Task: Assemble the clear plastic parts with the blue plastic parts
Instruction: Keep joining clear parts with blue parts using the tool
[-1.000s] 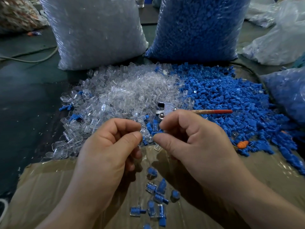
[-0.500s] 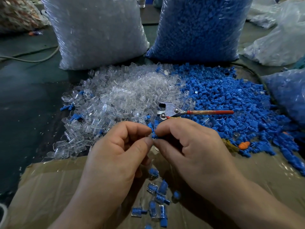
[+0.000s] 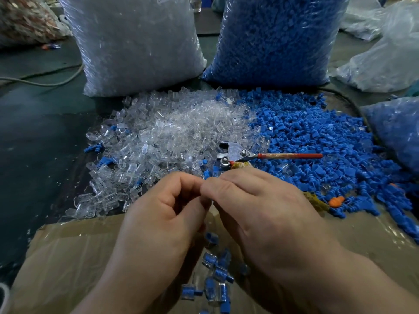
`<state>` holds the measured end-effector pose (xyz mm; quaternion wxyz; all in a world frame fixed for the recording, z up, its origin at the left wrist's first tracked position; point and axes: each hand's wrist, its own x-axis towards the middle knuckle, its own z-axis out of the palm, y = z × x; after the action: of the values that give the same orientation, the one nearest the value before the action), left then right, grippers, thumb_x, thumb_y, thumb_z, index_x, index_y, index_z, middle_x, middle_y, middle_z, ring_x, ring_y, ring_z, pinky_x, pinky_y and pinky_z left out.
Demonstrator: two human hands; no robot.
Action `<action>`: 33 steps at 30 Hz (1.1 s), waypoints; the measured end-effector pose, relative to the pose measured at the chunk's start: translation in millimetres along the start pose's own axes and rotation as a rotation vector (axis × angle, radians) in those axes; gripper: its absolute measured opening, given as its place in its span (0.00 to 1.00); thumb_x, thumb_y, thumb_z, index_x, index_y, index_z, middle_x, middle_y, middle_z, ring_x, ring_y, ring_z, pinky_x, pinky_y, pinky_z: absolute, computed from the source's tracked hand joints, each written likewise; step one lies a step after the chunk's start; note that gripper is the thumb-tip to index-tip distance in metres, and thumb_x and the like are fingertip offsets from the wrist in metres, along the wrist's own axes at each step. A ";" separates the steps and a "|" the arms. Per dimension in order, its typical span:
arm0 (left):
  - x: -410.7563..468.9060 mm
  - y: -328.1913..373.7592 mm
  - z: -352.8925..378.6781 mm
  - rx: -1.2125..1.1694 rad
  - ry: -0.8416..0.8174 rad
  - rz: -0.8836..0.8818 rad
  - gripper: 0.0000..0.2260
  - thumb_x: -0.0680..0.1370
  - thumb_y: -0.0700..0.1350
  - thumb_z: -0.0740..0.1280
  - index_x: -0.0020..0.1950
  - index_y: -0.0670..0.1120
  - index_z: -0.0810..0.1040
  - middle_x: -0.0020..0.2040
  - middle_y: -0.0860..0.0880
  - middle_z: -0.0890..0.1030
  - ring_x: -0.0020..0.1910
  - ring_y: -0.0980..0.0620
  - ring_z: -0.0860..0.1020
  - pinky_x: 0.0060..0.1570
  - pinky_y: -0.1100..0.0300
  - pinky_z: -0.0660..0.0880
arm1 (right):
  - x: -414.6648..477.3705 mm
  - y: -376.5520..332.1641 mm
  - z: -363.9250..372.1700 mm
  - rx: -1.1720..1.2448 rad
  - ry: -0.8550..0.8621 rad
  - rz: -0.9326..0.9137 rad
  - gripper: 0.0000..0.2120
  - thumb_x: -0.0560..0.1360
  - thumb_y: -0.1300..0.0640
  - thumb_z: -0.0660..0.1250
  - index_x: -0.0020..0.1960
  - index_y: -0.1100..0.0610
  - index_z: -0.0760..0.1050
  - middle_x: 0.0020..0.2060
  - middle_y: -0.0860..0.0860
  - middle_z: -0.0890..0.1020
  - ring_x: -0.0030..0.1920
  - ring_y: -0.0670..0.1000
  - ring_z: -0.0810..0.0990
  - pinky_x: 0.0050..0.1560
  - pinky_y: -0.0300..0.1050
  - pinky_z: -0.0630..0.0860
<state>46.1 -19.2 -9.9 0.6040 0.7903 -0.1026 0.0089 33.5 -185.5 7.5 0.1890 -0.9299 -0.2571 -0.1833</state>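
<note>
Your left hand (image 3: 165,214) and right hand (image 3: 256,207) meet fingertip to fingertip, fingers curled; whatever they pinch is hidden, so I cannot tell. The clear parts (image 3: 172,132) lie ahead-left, nearer your left; the blue parts (image 3: 317,137) ahead-right, nearer your right.

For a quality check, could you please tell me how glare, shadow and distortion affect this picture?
Head view: wide-angle bowing toward the edges; glints on the clear bag and the taped cardboard; the left hand and right hand, both sharp, shadow the assembled pieces below them.
</note>
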 end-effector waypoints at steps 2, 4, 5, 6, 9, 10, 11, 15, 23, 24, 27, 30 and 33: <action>-0.5 0.3 0.2 0.205 0.007 0.105 0.08 0.74 0.46 0.72 0.46 0.60 0.81 0.33 0.61 0.82 0.30 0.65 0.77 0.31 0.76 0.70 | -0.8 1.6 0.5 -0.012 -0.016 -0.007 0.17 0.75 0.55 0.61 0.62 0.50 0.74 0.49 0.46 0.80 0.48 0.49 0.76 0.40 0.48 0.78; -1.6 1.7 0.5 0.309 0.005 0.165 0.10 0.71 0.46 0.70 0.48 0.61 0.80 0.37 0.63 0.82 0.35 0.65 0.79 0.35 0.77 0.70 | -2.4 2.5 -1.4 0.015 0.005 0.004 0.18 0.73 0.58 0.64 0.62 0.50 0.74 0.50 0.46 0.80 0.50 0.50 0.77 0.42 0.49 0.78; -1.9 1.2 1.0 0.266 -0.009 0.139 0.10 0.72 0.45 0.71 0.48 0.60 0.80 0.37 0.61 0.83 0.34 0.63 0.80 0.34 0.75 0.71 | -2.8 2.2 -3.0 0.029 0.023 0.012 0.18 0.73 0.58 0.64 0.62 0.50 0.74 0.50 0.46 0.80 0.50 0.50 0.77 0.43 0.49 0.79; -2.2 1.0 1.8 0.137 -0.024 0.067 0.09 0.73 0.44 0.73 0.47 0.59 0.81 0.35 0.57 0.83 0.31 0.61 0.79 0.32 0.71 0.72 | -2.9 1.2 -4.5 0.040 0.045 0.019 0.18 0.73 0.57 0.62 0.62 0.50 0.75 0.50 0.46 0.80 0.50 0.51 0.78 0.43 0.49 0.79; 0.2 1.6 1.1 -0.334 -0.091 -0.202 0.07 0.68 0.47 0.78 0.44 0.51 0.84 0.29 0.45 0.79 0.26 0.51 0.73 0.23 0.61 0.70 | -1.0 -3.3 -6.5 0.064 0.089 0.029 0.15 0.75 0.54 0.61 0.60 0.52 0.77 0.50 0.47 0.81 0.50 0.51 0.79 0.43 0.50 0.79; 0.8 0.1 0.1 -0.357 -0.099 -0.215 0.10 0.66 0.49 0.79 0.43 0.50 0.84 0.29 0.44 0.78 0.26 0.49 0.73 0.23 0.61 0.69 | -0.9 -4.3 -6.2 0.068 0.093 0.032 0.14 0.75 0.54 0.61 0.59 0.52 0.78 0.50 0.47 0.81 0.50 0.51 0.79 0.43 0.51 0.79; 1.3 -0.2 -0.2 -0.356 -0.107 -0.213 0.11 0.65 0.48 0.80 0.43 0.50 0.84 0.29 0.43 0.78 0.26 0.49 0.73 0.23 0.61 0.69 | -1.1 -4.9 -5.8 0.073 0.092 0.034 0.14 0.75 0.54 0.61 0.59 0.53 0.78 0.50 0.47 0.81 0.49 0.52 0.79 0.43 0.51 0.79; 2.3 3.6 -0.1 -0.282 -0.104 -0.132 0.10 0.66 0.46 0.81 0.43 0.52 0.84 0.30 0.46 0.80 0.26 0.54 0.75 0.24 0.65 0.71 | -1.9 -4.4 -4.1 0.113 0.048 0.029 0.16 0.76 0.55 0.60 0.61 0.53 0.76 0.52 0.48 0.81 0.51 0.53 0.79 0.42 0.53 0.79; 8.5 -7.5 -5.5 -0.187 0.039 -0.187 0.09 0.72 0.41 0.73 0.44 0.56 0.83 0.29 0.50 0.80 0.24 0.57 0.74 0.24 0.67 0.70 | 1.4 33.1 -19.2 -0.290 -0.099 0.399 0.30 0.73 0.38 0.58 0.73 0.48 0.62 0.68 0.49 0.71 0.69 0.54 0.65 0.69 0.54 0.65; 9.2 -7.1 -6.4 -0.209 0.032 -0.204 0.09 0.72 0.40 0.73 0.43 0.56 0.83 0.28 0.49 0.79 0.24 0.57 0.74 0.23 0.67 0.70 | 2.1 41.1 -22.5 -0.335 -0.216 0.480 0.35 0.72 0.34 0.57 0.75 0.46 0.56 0.72 0.50 0.66 0.73 0.56 0.60 0.72 0.56 0.62; 9.5 -5.7 -7.1 -0.266 0.007 -0.211 0.07 0.69 0.44 0.75 0.43 0.55 0.83 0.27 0.49 0.78 0.24 0.56 0.73 0.23 0.67 0.70 | 0.7 58.0 -20.6 -0.396 -0.415 0.557 0.39 0.70 0.28 0.53 0.75 0.44 0.49 0.73 0.50 0.61 0.73 0.57 0.58 0.72 0.57 0.58; 10.0 -5.0 -7.2 -0.275 0.005 -0.209 0.08 0.66 0.48 0.74 0.44 0.55 0.83 0.28 0.49 0.78 0.25 0.55 0.74 0.23 0.67 0.70 | 2.9 61.3 -20.1 -0.419 -0.406 0.546 0.37 0.68 0.28 0.52 0.72 0.44 0.55 0.66 0.48 0.70 0.66 0.56 0.65 0.66 0.56 0.65; 10.9 -1.8 -7.2 -0.295 0.023 -0.216 0.08 0.65 0.46 0.74 0.42 0.54 0.83 0.28 0.49 0.78 0.24 0.56 0.74 0.22 0.68 0.70 | 5.9 61.9 -20.7 -0.418 -0.378 0.531 0.34 0.68 0.30 0.57 0.70 0.44 0.60 0.59 0.46 0.74 0.61 0.55 0.67 0.61 0.55 0.67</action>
<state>57.9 -13.5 -8.2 0.7119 0.6995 -0.0107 -0.0622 67.1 -241.6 12.0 -0.0143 -0.9999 0.0053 -0.0016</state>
